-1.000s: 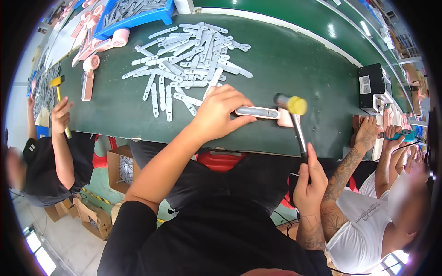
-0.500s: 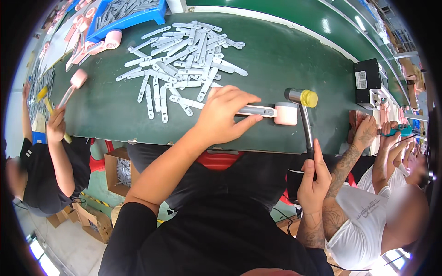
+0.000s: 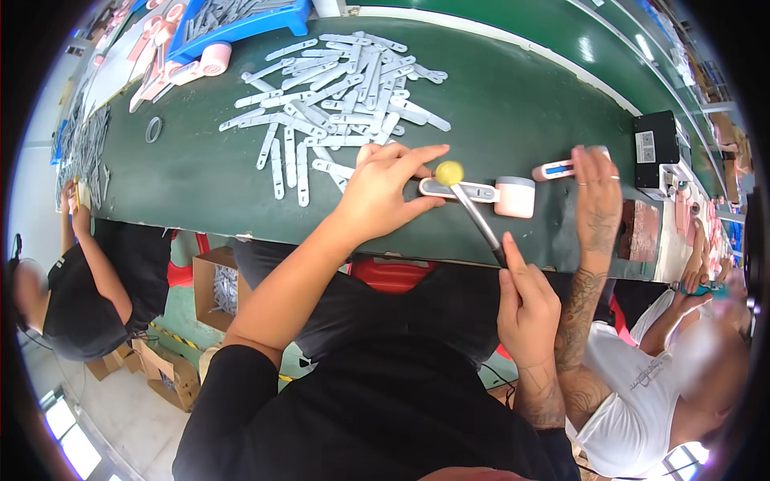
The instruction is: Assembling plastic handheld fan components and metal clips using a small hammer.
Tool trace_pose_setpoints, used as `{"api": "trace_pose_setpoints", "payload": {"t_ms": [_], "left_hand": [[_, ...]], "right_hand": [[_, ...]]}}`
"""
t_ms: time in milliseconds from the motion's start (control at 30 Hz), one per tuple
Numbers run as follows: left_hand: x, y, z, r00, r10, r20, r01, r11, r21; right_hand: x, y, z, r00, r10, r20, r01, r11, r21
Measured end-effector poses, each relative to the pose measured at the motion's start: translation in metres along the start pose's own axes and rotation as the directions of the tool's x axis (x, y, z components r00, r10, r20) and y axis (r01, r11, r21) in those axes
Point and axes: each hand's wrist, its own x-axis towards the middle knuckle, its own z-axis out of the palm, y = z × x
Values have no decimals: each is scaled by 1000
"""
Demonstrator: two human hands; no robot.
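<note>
Your right grip (image 3: 529, 317) holds the mallet (image 3: 480, 228) over the pink unit (image 3: 488, 193), right of frame centre; left grip (image 3: 383, 196) at its left end, can't tell if clamped. Likely tapping step; next needs careful aim.

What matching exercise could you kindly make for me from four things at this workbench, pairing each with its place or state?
1. Yellow-faced mallet
2. Gray ring
3. Pink-and-gray device
4. Blue tray

A. Between the wearer's left hand's thumb and fingers
B. Filled with gray pieces
C. In the wearer's right hand
D. Lying alone on the green benchtop

Pairs: 1-C, 2-D, 3-A, 4-B
</note>
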Motion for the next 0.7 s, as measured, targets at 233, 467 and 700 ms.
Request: {"api": "trace_pose_setpoints", "payload": {"t_ms": [233,467,700], "left_hand": [[-5,-5,2,999,-43,-1,43,999,-22],[-4,-3,5,997,26,-76,-27,1000,-8],[3,15,12,957,239,-165,-237,971,33]], "right_hand": [[10,-11,-1,998,-22,61,24,999,-30],[1,-5,-1,1000,0,9,0,999,33],[-31,24,-25,977,157,-145,-148,986,71]]}}
